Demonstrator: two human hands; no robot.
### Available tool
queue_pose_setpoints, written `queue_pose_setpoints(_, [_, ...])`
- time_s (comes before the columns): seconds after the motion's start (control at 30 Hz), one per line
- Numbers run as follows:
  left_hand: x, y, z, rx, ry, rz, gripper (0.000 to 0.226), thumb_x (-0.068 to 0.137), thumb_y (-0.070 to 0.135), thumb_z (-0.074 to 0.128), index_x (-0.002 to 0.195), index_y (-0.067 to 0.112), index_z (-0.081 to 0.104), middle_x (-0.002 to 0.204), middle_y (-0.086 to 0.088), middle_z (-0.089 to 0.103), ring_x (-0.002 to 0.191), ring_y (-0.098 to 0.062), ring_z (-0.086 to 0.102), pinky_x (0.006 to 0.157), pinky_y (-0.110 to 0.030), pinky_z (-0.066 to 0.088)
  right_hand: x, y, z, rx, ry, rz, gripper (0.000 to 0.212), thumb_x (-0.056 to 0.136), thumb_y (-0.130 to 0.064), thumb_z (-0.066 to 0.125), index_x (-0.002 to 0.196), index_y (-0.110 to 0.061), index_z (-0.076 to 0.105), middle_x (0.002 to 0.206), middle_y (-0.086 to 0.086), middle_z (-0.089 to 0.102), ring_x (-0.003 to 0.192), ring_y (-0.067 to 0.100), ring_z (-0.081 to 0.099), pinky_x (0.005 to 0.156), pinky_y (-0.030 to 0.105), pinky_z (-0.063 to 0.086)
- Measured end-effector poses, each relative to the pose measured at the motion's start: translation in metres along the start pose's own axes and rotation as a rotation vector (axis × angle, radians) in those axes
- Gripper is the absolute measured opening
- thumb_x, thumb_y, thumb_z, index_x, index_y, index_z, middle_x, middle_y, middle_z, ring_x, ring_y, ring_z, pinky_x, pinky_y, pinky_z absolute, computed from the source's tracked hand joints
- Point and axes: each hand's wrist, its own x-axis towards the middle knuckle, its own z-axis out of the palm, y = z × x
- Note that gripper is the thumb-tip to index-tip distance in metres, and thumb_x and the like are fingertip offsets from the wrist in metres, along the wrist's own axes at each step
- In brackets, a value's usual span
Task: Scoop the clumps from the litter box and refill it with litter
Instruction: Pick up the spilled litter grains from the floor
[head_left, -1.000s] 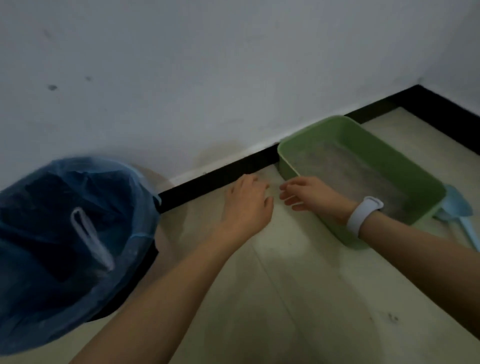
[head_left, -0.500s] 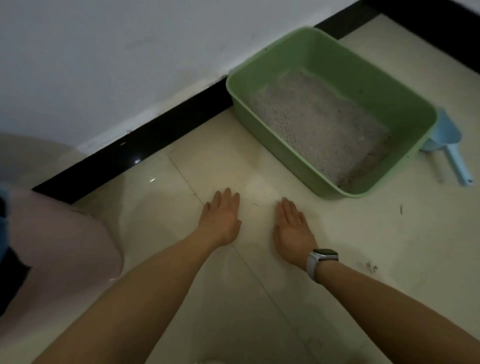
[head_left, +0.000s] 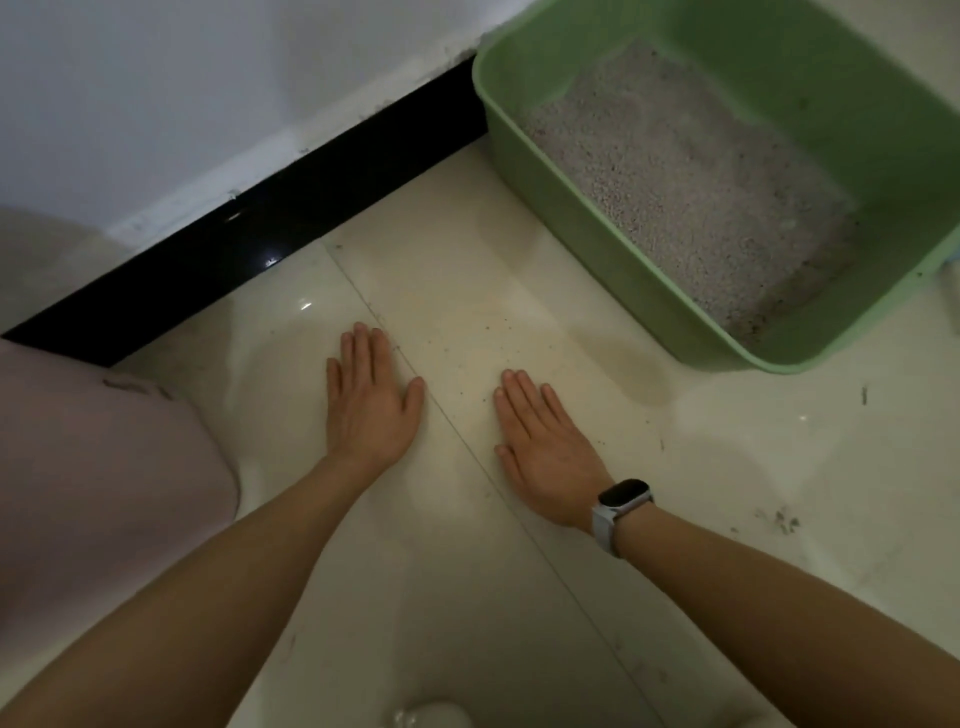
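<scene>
A green litter box (head_left: 597, 223) stands on the pale tiled floor at the upper right, against the wall. Grey litter (head_left: 680, 171) covers its bottom, with darker specks toward its near right corner. My left hand (head_left: 369, 400) lies flat on the floor, palm down, holding nothing. My right hand (head_left: 545, 447), with a watch on its wrist, lies flat beside it, also holding nothing. Both hands rest well short of the box's near left corner. No scoop or litter bag shows clearly; a pale blue sliver (head_left: 953, 267) peeks past the box's right edge.
A white wall with a black skirting board (head_left: 249, 244) runs diagonally across the top. A pinkish rounded shape (head_left: 98, 493), perhaps my knee, fills the left side. Loose litter grains and dirt marks (head_left: 779, 519) dot the floor. A small white object (head_left: 431, 714) sits at the bottom edge.
The view tilted down and drew nearer; the blue-bagged bin left the frame. My hands came off the box's near corner and now lie flat on the floor.
</scene>
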Motion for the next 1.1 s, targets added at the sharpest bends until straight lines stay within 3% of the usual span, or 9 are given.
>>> queue_pose_setpoints(0.2, [0.001, 0.009, 0.018, 0.055, 0.034, 0.203, 0.082, 0.082, 0.053, 0.001, 0.145, 0.002, 0.0, 0.155, -0.016, -0.007, 0.143, -0.024, -0.012, 0.113, -0.032, -0.014, 0.005, 0.018, -0.017, 0.053, 0.048, 0.053, 0.076, 0.079, -0.044, -0.01, 0.146, -0.009, 0.0, 0.156, 0.008, -0.006, 0.14, 0.01, -0.014, 0.112, 0.023, -0.014])
queue_pose_setpoints(0.33, [-0.02, 0.013, 0.026, 0.042, -0.002, 0.375, 0.075, 0.086, 0.049, 0.005, 0.145, 0.003, 0.003, 0.155, -0.014, -0.003, 0.14, -0.017, -0.015, 0.113, -0.027, -0.015, 0.021, 0.025, -0.025, 0.001, 0.057, 0.128, 0.082, 0.074, -0.045, -0.013, 0.146, -0.008, -0.002, 0.156, 0.009, -0.008, 0.144, 0.018, -0.008, 0.112, 0.026, -0.014])
queue_pose_setpoints(0.4, [-0.025, 0.011, 0.025, 0.003, 0.013, 0.438, 0.07, 0.09, 0.045, 0.01, 0.145, 0.003, 0.009, 0.155, -0.013, 0.006, 0.142, -0.018, -0.005, 0.114, -0.025, -0.012, 0.029, 0.023, -0.027, -0.046, 0.074, 0.126, 0.08, 0.075, -0.044, -0.013, 0.146, -0.008, -0.003, 0.156, 0.01, -0.008, 0.144, 0.019, -0.009, 0.112, 0.029, -0.014])
queue_pose_setpoints(0.47, [-0.018, 0.006, 0.021, -0.032, 0.079, 0.412, 0.065, 0.092, 0.041, 0.017, 0.145, 0.003, 0.016, 0.154, -0.013, 0.013, 0.142, -0.019, 0.003, 0.115, -0.027, -0.007, 0.041, 0.021, -0.029, -0.07, 0.104, 0.144, 0.07, 0.084, -0.042, -0.005, 0.146, -0.01, -0.003, 0.156, 0.01, -0.01, 0.144, 0.02, -0.01, 0.112, 0.034, -0.015])
queue_pose_setpoints(0.57, [0.006, -0.005, 0.009, -0.035, 0.167, 0.254, 0.065, 0.091, 0.04, 0.015, 0.146, 0.006, 0.012, 0.155, -0.013, 0.007, 0.142, -0.016, -0.005, 0.115, -0.03, -0.009, 0.061, 0.019, -0.03, -0.018, 0.108, 0.231, 0.06, 0.096, -0.036, 0.016, 0.146, -0.011, -0.005, 0.156, 0.009, -0.012, 0.143, 0.019, -0.014, 0.113, 0.038, -0.014])
queue_pose_setpoints(0.7, [0.052, -0.028, -0.011, 0.01, 0.19, 0.131, 0.067, 0.089, 0.038, 0.022, 0.146, 0.003, 0.011, 0.155, -0.017, 0.003, 0.144, -0.024, -0.003, 0.115, -0.034, -0.006, 0.067, 0.02, -0.022, -0.036, 0.139, 0.254, 0.069, 0.088, -0.043, 0.011, 0.146, -0.011, -0.007, 0.155, 0.007, -0.014, 0.143, 0.017, -0.015, 0.111, 0.038, -0.018])
queue_pose_setpoints(0.9, [0.097, -0.043, -0.024, 0.037, 0.167, 0.121, 0.064, 0.097, 0.036, 0.029, 0.146, 0.003, 0.005, 0.156, -0.014, 0.0, 0.144, -0.021, -0.005, 0.116, -0.034, -0.006, 0.069, 0.021, -0.019, -0.041, 0.141, 0.263, 0.071, 0.087, -0.047, 0.011, 0.146, -0.013, -0.009, 0.155, 0.005, -0.015, 0.143, 0.016, -0.016, 0.109, 0.035, -0.022])
queue_pose_setpoints(1.1, [0.078, -0.033, -0.009, 0.119, 0.154, 0.214, 0.073, 0.09, 0.048, 0.012, 0.145, 0.001, 0.007, 0.155, -0.016, 0.003, 0.144, -0.023, -0.002, 0.116, -0.034, -0.007, 0.069, 0.022, -0.019, -0.065, 0.133, 0.252, 0.078, 0.079, -0.052, 0.0, 0.145, -0.013, -0.012, 0.155, 0.006, -0.016, 0.142, 0.016, -0.018, 0.107, 0.033, -0.026])
